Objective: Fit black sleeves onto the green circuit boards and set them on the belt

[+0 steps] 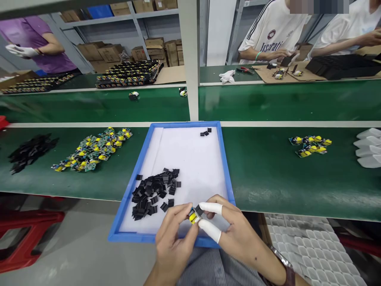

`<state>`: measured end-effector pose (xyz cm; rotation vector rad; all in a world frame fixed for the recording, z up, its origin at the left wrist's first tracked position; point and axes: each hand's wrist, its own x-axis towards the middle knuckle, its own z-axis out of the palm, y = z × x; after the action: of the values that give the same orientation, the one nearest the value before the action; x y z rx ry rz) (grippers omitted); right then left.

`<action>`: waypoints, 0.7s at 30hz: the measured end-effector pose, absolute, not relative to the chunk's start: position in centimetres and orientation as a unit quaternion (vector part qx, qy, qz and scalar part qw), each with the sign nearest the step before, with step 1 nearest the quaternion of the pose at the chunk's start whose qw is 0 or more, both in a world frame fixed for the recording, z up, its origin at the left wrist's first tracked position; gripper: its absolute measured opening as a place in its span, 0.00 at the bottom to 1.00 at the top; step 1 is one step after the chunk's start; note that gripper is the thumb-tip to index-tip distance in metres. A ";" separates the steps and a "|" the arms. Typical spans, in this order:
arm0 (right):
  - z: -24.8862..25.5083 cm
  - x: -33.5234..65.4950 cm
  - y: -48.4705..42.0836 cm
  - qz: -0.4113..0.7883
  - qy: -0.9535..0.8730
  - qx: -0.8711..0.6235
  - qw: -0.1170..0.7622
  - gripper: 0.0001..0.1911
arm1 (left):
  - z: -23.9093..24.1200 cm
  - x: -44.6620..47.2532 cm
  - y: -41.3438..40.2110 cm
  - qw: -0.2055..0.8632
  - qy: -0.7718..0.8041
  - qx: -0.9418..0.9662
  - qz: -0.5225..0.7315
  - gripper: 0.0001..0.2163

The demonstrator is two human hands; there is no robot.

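Over the near edge of the blue-rimmed tray (224,167), both hands meet at one small circuit board (193,217) with a yellow component. My left hand (175,234) pinches the board between thumb and fingertips. White finger cots cover the thumb and index finger of my right hand (229,226), which are closed on a small black plastic piece (199,209) against the board. Whether that piece is seated on the board I cannot tell. Left of the hands, a heap of similar black pieces (154,184) lies on the tray's white lining; a few more black pieces (205,132) lie in the far right corner.
Circuit boards (92,151) and dark strips (31,151) are piled on the green bench to the left. More boards (311,145) and white plastic trays (369,147) lie right. A post (190,59) rises beyond the tray. Co-workers sit opposite; a red stool (29,234) stands lower left.
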<state>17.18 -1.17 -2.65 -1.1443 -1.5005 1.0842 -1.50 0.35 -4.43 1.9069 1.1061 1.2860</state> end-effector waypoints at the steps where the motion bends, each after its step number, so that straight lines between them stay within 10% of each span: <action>1: -2.8 17.1 -1.2 0.436 -0.607 -0.467 0.471 0.19 | -4.5 -1.5 0.2 0.272 0.406 0.728 0.481 0.26; 14: -2.5 17.0 -0.8 0.515 -0.580 -0.432 0.460 0.07 | -3.9 -0.9 0.1 0.230 0.384 0.748 0.490 0.26; 21: -2.9 17.4 -1.4 0.515 -0.577 -0.435 0.461 0.17 | -4.2 -0.6 0.2 0.213 0.410 0.734 0.497 0.23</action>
<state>17.38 -1.44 -2.89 -1.0710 -1.4194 1.2677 -0.61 0.21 -4.19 2.0393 1.1375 1.3811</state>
